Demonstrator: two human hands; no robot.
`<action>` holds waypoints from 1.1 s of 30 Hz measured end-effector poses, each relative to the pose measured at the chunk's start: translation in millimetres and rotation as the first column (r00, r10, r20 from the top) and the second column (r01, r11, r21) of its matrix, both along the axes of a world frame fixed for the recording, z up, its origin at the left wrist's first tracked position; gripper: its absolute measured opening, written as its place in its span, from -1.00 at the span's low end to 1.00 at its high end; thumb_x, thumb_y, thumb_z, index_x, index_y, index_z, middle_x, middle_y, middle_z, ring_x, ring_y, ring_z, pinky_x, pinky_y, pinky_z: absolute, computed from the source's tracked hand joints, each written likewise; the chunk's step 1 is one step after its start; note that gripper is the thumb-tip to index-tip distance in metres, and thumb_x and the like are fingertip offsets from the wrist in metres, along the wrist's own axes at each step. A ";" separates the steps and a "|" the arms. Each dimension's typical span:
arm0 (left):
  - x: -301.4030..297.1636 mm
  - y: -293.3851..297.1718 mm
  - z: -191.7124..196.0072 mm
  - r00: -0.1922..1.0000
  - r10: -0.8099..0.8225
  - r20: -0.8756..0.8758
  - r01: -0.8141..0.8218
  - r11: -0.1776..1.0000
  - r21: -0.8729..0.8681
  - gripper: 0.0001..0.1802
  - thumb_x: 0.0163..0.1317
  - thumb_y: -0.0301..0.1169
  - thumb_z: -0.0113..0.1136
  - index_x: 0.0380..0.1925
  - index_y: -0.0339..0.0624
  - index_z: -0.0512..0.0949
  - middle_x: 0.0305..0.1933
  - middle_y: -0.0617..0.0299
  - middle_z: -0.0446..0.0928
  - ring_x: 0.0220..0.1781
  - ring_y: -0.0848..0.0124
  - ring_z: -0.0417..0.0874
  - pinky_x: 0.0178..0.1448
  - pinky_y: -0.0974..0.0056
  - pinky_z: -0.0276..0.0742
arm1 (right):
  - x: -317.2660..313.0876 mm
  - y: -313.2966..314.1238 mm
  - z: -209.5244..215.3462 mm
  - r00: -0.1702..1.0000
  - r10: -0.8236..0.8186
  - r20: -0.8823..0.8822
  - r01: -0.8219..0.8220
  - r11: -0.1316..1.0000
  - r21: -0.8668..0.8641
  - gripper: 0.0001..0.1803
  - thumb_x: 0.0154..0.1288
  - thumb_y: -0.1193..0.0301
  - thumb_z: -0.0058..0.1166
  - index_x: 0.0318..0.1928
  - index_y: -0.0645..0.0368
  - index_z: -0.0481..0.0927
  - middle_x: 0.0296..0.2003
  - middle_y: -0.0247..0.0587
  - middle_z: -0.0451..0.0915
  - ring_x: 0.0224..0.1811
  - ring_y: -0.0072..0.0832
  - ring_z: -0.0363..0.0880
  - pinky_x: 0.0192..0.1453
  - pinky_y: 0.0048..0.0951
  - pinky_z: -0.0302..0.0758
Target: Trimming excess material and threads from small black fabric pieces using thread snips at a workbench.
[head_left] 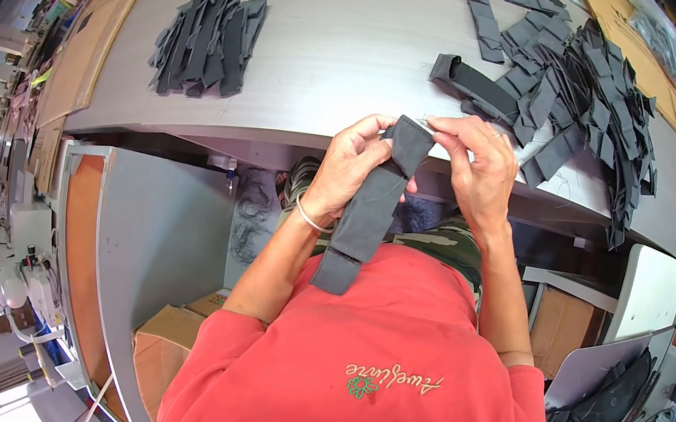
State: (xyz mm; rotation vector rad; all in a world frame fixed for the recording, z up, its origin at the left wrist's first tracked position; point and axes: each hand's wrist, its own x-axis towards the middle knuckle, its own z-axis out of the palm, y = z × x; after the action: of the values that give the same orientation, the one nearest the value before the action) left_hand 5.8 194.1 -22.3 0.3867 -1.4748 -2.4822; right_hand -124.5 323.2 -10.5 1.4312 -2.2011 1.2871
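Observation:
My left hand (350,166) is closed around a dark grey fabric strip (370,207), its thumb lying across the cloth. The strip slants over my lap at the table's front edge. Its upper end (411,146) is folded, with a stitched line along the tip, and the lower end hangs in front of my red shirt. Thumb and forefinger of my right hand (480,166) pinch together at the top right corner of this strip. What lies between those fingertips is too small to make out.
On the grey table (334,48) a neat bundle of dark strips (209,42) lies at the left. A larger loose heap of strips (566,96) spreads at the right, partly over the front edge. Below stand a cabinet side (159,239) and a cardboard box (164,342).

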 end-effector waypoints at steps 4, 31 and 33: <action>-0.1 0.9 1.0 1.000 0.005 0.007 -0.005 1.000 0.001 -0.73 0.36 -0.45 -0.16 -0.01 -0.34 0.36 -0.22 -0.06 0.58 -0.43 0.27 0.68 -0.42 0.31 0.65 | 1.1 4.4 4.0 0.967 0.044 0.249 -0.013 0.992 -0.125 -0.83 0.10 0.48 0.21 -0.23 0.09 0.68 -0.41 -0.32 0.64 -0.37 -0.39 0.56 -0.26 -0.44 0.39; -16.9 -2.8 6.9 0.986 -0.017 0.166 0.021 1.000 -0.022 -0.64 0.38 -0.14 -0.05 -0.15 -0.24 0.47 -0.40 0.14 0.58 -0.47 0.48 0.59 -0.37 0.43 0.53 | -2.4 -18.0 8.3 0.782 0.103 0.614 -0.079 0.995 -0.066 -0.87 0.19 0.47 0.17 -0.29 0.29 0.60 -0.56 -0.32 0.52 -0.49 -0.69 0.36 -0.38 -0.56 0.33; -18.1 -2.9 11.1 0.984 0.017 0.180 -0.017 1.000 -0.002 -0.68 0.36 -0.19 -0.02 -0.15 -0.23 0.47 -0.40 0.16 0.58 -0.46 0.50 0.59 -0.37 0.43 0.53 | -3.0 -19.0 6.1 0.784 0.099 0.613 -0.080 0.995 -0.058 -0.83 0.19 0.45 0.18 -0.23 0.25 0.61 -0.53 -0.29 0.54 -0.47 -0.62 0.42 -0.34 -0.53 0.36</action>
State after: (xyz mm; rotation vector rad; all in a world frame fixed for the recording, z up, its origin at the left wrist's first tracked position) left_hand -12.3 191.2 -11.2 0.6358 -1.5312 -2.4893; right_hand -127.5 304.2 -4.3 1.2270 -2.4892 2.0528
